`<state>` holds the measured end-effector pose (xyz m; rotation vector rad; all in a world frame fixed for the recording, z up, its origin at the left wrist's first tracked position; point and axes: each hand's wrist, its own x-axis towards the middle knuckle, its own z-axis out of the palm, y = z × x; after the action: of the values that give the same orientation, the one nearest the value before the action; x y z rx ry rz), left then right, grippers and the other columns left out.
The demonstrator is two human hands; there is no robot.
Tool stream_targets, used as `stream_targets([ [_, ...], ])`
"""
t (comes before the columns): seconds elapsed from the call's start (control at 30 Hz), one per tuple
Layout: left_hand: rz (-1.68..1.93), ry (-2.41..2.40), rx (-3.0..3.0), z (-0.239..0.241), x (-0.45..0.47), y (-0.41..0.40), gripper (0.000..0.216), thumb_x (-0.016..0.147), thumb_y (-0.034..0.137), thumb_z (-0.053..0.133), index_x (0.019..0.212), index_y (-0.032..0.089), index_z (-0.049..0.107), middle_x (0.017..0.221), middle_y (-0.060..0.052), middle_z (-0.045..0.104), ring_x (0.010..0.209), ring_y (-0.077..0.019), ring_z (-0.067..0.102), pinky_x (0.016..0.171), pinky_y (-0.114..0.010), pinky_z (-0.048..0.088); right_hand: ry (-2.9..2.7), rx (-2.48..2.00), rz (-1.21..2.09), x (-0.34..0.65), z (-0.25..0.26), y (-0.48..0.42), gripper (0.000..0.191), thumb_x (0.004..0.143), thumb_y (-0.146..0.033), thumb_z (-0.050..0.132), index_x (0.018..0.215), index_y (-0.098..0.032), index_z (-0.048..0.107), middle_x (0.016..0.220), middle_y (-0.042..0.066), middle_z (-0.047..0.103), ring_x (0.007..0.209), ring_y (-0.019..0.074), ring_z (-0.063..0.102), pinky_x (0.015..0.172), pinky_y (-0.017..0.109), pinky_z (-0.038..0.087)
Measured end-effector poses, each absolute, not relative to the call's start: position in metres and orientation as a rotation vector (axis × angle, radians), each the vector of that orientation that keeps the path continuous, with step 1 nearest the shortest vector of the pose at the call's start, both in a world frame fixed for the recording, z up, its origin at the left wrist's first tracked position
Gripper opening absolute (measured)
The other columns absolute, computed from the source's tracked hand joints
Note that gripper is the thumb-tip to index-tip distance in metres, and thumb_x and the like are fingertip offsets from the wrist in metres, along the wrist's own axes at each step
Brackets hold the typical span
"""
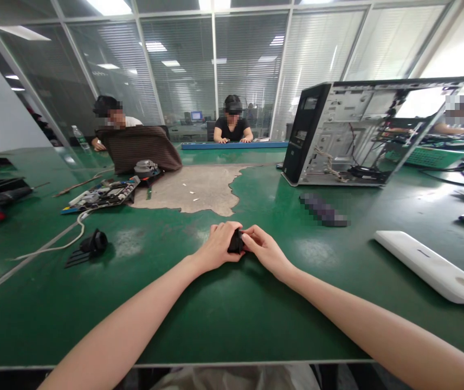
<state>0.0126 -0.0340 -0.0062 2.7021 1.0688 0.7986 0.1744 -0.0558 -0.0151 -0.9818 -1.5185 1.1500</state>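
Both my hands meet over the middle of the green table (191, 319), around a small black part (236, 242). My left hand (218, 246) wraps round the part from the left, fingers over its top and thumb below. With thumb and fingers pinched together, my right hand (265, 249) grips the part's right side. Its exact kind is hard to make out, since the fingers cover much of it. Left of my hands lies another black plastic piece (94, 244) with a round end and flat prongs.
An open computer case (313, 135) stands at the back right. A white elongated device (431, 265) lies right, a pixelated dark object (323, 210) nearer the middle. A circuit board (102, 195), a cable (81, 227) and a power drill (0, 206) lie left. Other people sit across the table.
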Motion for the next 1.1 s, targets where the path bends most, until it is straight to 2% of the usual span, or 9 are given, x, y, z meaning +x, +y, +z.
stream_targets([
  [0.17, 0.809, 1.068, 2.712, -0.006, 0.011, -0.033, 0.052, 0.068, 0.031, 0.062, 0.111, 0.022, 0.034, 0.105, -0.005, 0.052, 0.094, -0.0228, 0.047, 0.08, -0.035, 0.031, -1.5, -0.987, 1.195, 0.175, -0.017, -0.046, 0.026, 0.072, -0.039, 0.06, 0.083, -0.018, 0.05, 0.078, 0.0, 0.059, 0.071, 0.0131, 0.056, 0.068, 0.029, 0.047],
  [0.3, 0.816, 1.057, 2.692, -0.009, 0.01, -0.03, 0.054, 0.068, 0.032, 0.063, 0.112, 0.022, 0.033, 0.108, -0.005, 0.051, 0.096, -0.0229, 0.047, 0.082, -0.036, 0.03, -1.578, -0.954, 1.244, 0.178, -0.018, -0.041, 0.025, 0.074, -0.037, 0.058, 0.089, -0.019, 0.051, 0.083, 0.002, 0.059, 0.076, 0.0141, 0.058, 0.071, 0.031, 0.047],
  [0.5, 0.816, 1.068, 2.659, -0.011, 0.01, -0.028, 0.054, 0.069, 0.032, 0.061, 0.114, 0.022, 0.033, 0.107, -0.005, 0.051, 0.097, -0.0225, 0.048, 0.082, -0.035, 0.031, -1.685, -0.818, 1.191, 0.181, -0.015, -0.048, 0.024, 0.074, -0.03, 0.06, 0.091, -0.021, 0.046, 0.099, 0.001, 0.054, 0.085, 0.0141, 0.059, 0.073, 0.029, 0.048],
  [0.73, 0.822, 1.054, 2.658, -0.009, 0.01, -0.029, 0.055, 0.07, 0.033, 0.062, 0.115, 0.023, 0.032, 0.111, -0.006, 0.05, 0.102, -0.0233, 0.046, 0.084, -0.036, 0.03, -1.612, -0.929, 1.172, 0.175, -0.017, -0.041, 0.024, 0.077, -0.041, 0.054, 0.087, -0.021, 0.044, 0.078, -0.002, 0.054, 0.067, 0.0109, 0.055, 0.063, 0.027, 0.048],
  [0.93, 0.787, 1.07, 2.667, -0.007, 0.009, -0.03, 0.052, 0.071, 0.034, 0.061, 0.114, 0.022, 0.034, 0.105, -0.005, 0.052, 0.097, -0.0226, 0.048, 0.083, -0.036, 0.031, -1.707, -0.94, 1.175, 0.178, -0.018, -0.038, 0.022, 0.079, -0.039, 0.052, 0.09, -0.02, 0.046, 0.083, -0.001, 0.053, 0.067, 0.0106, 0.055, 0.063, 0.027, 0.048],
  [1.1, 0.801, 1.063, 2.673, -0.008, 0.009, -0.03, 0.052, 0.07, 0.034, 0.061, 0.113, 0.021, 0.034, 0.105, -0.005, 0.051, 0.097, -0.0227, 0.048, 0.082, -0.036, 0.031, -1.777, -0.853, 1.155, 0.181, -0.012, -0.047, 0.021, 0.077, -0.031, 0.057, 0.09, -0.021, 0.043, 0.092, 0.0, 0.05, 0.074, 0.0113, 0.056, 0.066, 0.027, 0.047],
])
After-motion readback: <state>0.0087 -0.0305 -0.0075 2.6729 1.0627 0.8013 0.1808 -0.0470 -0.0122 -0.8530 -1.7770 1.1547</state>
